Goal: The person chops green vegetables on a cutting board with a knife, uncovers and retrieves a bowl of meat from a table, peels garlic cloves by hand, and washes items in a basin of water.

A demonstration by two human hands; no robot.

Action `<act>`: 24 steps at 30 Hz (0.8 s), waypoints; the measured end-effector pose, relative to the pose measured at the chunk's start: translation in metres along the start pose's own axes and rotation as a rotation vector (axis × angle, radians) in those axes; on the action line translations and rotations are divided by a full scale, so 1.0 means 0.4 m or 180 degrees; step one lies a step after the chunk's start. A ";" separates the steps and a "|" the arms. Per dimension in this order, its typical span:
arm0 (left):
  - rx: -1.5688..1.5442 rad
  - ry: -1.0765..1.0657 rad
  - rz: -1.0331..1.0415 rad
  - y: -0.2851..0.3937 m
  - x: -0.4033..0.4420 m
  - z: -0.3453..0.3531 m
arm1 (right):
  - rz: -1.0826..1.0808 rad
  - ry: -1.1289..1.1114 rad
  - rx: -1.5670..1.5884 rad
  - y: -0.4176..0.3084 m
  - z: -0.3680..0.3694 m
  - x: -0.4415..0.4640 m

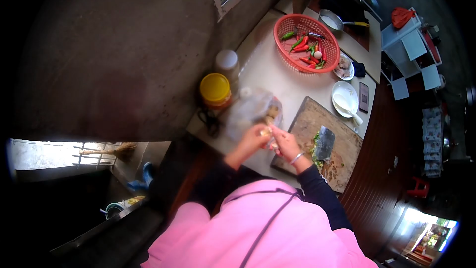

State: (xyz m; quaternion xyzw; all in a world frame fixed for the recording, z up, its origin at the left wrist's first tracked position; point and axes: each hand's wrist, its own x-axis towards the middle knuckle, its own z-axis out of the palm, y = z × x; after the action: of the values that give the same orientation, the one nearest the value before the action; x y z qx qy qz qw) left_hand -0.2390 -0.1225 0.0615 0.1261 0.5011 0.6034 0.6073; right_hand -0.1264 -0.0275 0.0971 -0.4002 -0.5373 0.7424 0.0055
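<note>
My left hand (254, 139) and my right hand (286, 145) meet in front of me at the counter's near edge. Both have their fingers closed around a small pale piece (266, 132), too small to name. Just beyond them lies a clear plastic bag (248, 114) with brownish lumps (272, 112) at its opening. To the right is a wooden cutting board (307, 119), bearing a cleaver (325, 143) with chopped green bits (316, 150) beside and under its blade. A bracelet circles my right wrist.
A red basket (282, 52) of peppers stands farther back, near a bowl of pale pieces (343, 67), a white bowl with a spoon (345, 98), a phone (364, 97) and a pan (330, 20). Yellow-lidded jar (215, 88), another jar (227, 60) and black scissors (209, 121) are left.
</note>
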 end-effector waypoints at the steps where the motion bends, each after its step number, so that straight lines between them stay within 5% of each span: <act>1: 0.0421 0.0220 0.0244 -0.002 -0.004 -0.004 | 0.0008 0.0000 -0.0002 0.002 -0.001 -0.004; 3: 0.0837 0.0455 0.0478 -0.003 -0.012 -0.007 | -0.0539 0.0221 -0.0985 0.006 0.001 -0.010; 9: 0.1742 0.0224 0.0448 0.018 -0.040 0.003 | -0.0737 0.0195 -0.0597 0.013 -0.005 -0.023; 14: 0.0443 -0.0758 0.0401 0.000 -0.063 0.001 | -0.0537 0.0047 -0.0082 -0.002 -0.031 -0.064; 24: -0.0627 -0.0669 0.0182 -0.137 -0.193 0.153 | -0.0213 -0.0232 0.0057 0.103 -0.123 -0.192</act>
State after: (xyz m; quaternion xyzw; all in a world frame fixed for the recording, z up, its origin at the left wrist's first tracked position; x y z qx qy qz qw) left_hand -0.1414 -0.1746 0.0836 0.1426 0.3694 0.6502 0.6485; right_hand -0.0273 -0.0397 0.1043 -0.3546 -0.5435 0.7607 0.0144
